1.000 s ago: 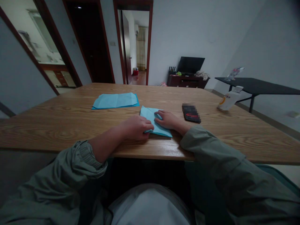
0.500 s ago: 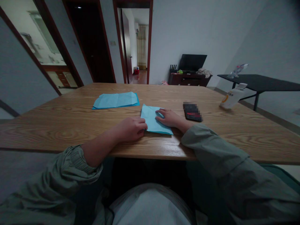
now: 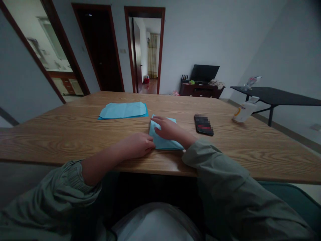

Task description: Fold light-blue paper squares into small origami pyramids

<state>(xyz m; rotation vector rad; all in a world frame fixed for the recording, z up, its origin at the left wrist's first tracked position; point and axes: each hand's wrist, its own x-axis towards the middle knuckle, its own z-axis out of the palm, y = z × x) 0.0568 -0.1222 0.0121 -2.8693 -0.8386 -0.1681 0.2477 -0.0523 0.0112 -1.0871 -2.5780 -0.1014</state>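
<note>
A folded light-blue sheet (image 3: 167, 144), like paper or thin cloth, lies on the wooden table (image 3: 75, 140) near its front edge. My left hand (image 3: 139, 145) has its fingers curled closed at the sheet's lower left corner, holding it there. Across the top of the sheet rests my right hand (image 3: 167, 129), fingers stretched out and thumb apart, pressed flat toward the upper left edge. It covers much of the sheet. Farther back on the left lies a second, wider blue folded sheet (image 3: 122, 110), untouched.
A dark phone (image 3: 204, 125), partly blurred, lies right of my right hand. A white bottle (image 3: 244, 110) stands toward the table's right side. Beyond are a black table (image 3: 281, 94) with a clear bottle (image 3: 251, 83), and a television (image 3: 205, 73) on a cabinet.
My right hand has slid left across the sheet, from its right half to its upper left edge. My left hand stays at the lower left corner. The camera view has tilted up slightly.
</note>
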